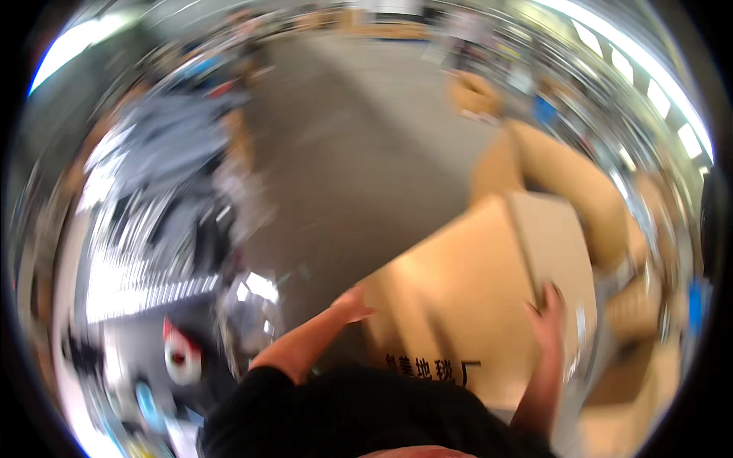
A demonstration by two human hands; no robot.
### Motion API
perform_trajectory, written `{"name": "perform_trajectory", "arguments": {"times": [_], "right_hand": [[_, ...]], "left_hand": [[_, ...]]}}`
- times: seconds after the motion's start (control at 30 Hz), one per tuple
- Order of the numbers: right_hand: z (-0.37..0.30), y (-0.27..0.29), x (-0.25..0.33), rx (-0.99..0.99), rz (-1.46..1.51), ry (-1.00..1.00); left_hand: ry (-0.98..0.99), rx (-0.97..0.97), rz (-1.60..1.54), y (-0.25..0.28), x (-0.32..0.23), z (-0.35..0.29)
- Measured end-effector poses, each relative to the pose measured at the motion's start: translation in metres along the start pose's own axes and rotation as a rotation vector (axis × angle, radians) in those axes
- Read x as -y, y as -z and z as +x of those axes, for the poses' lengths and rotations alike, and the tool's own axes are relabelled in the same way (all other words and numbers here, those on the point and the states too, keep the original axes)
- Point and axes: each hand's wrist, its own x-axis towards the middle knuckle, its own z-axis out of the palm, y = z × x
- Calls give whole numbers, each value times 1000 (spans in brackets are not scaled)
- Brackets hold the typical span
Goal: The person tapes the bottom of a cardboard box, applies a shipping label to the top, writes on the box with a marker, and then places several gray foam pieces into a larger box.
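A large brown cardboard box with dark printing near its lower edge is right in front of my body, tilted toward the right. My left hand grips its left edge, the fingers partly hidden behind the cardboard. On the right side, my right hand holds the box by the panel beyond the crease, thumb and fingers apart around it. Motion smears the picture, so the exact finger contact is hard to make out.
Bent brown cardboard lies just past the box, with more cardboard farther off. A table on the left carries stacked grey sheets and a red-and-white tape roll. Clear plastic wrap hangs beside it. Grey floor stretches ahead.
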Motion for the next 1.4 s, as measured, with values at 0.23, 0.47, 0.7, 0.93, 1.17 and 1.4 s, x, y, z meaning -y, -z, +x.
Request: {"name": "perform_trajectory", "arguments": {"times": [0.23,0.47,0.7,0.93,1.17,1.4], "right_hand": [[-35,-19,70,10,-43,-78],[-69,18,95,18,-93,-223],[-109,70,41,-122,18,-262],[-294,68,-157,-541,622,-742],[-393,79,-195,-1068,815,-984],[-433,144,-220,-938,559,-769]], "left_hand": [[-133,-224,-111,27,17,85],[-508,-231,-292,35,25,165],[-876,259,-65,71,-111,109],[-1503,277,200,-55,-299,-6],[-1847,630,-24,-140,-374,-44],[-2024,662,-263,-181,-443,-60]]}}
